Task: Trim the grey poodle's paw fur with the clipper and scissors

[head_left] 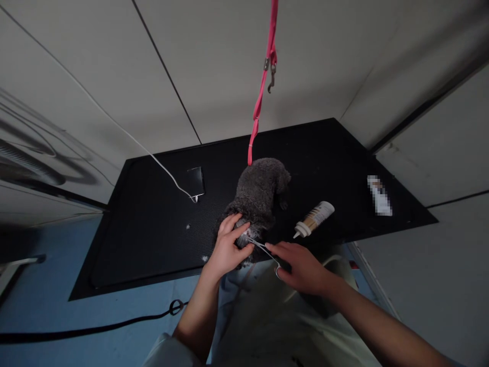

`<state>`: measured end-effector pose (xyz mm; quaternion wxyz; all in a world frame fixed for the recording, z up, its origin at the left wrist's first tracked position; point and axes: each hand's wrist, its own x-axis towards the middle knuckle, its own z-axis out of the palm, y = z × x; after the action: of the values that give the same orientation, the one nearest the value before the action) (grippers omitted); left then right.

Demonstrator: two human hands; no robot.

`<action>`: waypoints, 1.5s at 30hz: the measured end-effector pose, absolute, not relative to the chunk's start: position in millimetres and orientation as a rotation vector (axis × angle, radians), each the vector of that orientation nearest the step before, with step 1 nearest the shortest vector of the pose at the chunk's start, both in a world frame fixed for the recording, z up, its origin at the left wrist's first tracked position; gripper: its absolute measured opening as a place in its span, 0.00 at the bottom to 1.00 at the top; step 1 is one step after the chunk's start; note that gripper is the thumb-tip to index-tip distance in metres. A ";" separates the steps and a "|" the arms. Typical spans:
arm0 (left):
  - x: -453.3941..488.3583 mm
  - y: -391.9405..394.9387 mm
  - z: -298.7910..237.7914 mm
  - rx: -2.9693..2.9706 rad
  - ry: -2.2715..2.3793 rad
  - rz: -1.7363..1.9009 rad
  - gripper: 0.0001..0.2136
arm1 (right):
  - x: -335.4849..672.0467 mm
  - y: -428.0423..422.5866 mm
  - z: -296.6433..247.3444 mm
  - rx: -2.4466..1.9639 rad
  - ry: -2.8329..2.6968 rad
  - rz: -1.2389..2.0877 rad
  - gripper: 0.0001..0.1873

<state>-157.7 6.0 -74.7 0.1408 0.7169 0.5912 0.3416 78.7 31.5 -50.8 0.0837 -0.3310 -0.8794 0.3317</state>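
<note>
A small curly-coated grey dog (262, 181) is on the black table, its rump toward the wall and its near end under my hands. My left hand (228, 247) holds the dog's ear, thumb and fingers parted around a pale, pinkish patch. In my right hand (300, 265) are slender metal ring-handled forceps (263, 248), gripped by the handles. Their tip touches or lies just over the patch between my left fingers; the exact contact is too small to tell. Beside the dog on the right lies a white and tan squeeze bottle (315, 219), nozzle toward me.
A pink leash (260, 97) with a metal hook hangs down to the dog. On the black table (153, 244) lie a phone (196, 181) on a white cable, hair tufts (205, 258) and a blurred-out white item (379, 196). Walls stand behind and right.
</note>
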 end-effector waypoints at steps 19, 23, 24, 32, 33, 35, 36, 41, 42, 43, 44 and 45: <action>-157.8 5.3 -72.3 2.075 1.670 0.940 0.22 | 83.9 22.8 -61.3 -1.028 -1.969 1.924 0.30; -160.3 6.4 -75.7 2.070 1.680 0.946 0.22 | 92.4 17.0 -64.4 -1.020 -2.129 1.745 0.31; -161.1 6.8 -76.4 2.071 1.679 0.950 0.22 | 93.7 16.1 -63.9 -1.016 -2.159 1.701 0.32; -161.0 6.4 -75.4 2.087 1.659 0.936 0.23 | 86.5 29.0 -50.8 -0.989 -2.554 1.091 0.33; -160.6 6.0 -75.3 2.088 1.661 0.935 0.23 | 85.1 31.1 -50.3 -0.993 -2.598 1.037 0.32; -160.1 5.5 -75.4 2.086 1.666 0.935 0.23 | 83.1 33.8 -50.4 -0.991 -2.666 0.971 0.31; -160.0 5.5 -75.6 2.084 1.669 0.936 0.23 | 82.5 34.4 -50.8 -0.988 -2.690 0.955 0.31; -160.1 6.4 -75.5 2.082 1.669 0.939 0.23 | 84.0 33.1 -52.7 -0.943 -2.667 1.046 0.30; -160.2 6.5 -75.4 2.083 1.669 0.937 0.23 | 85.2 32.6 -53.0 -0.921 -2.635 1.093 0.31; -160.5 6.5 -75.4 2.084 1.667 0.931 0.23 | 86.5 32.0 -53.3 -0.901 -2.605 1.135 0.31; -160.9 6.5 -75.5 2.083 1.666 0.927 0.23 | 87.9 31.3 -53.5 -0.884 -2.582 1.166 0.32; -161.3 6.5 -75.7 2.081 1.665 0.924 0.23 | 89.4 30.6 -53.7 -0.870 -2.569 1.187 0.31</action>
<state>-161.3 6.5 -75.7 0.1599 0.7282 0.5827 0.3235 89.4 30.6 -53.7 0.0902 -0.2928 -0.8641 0.3994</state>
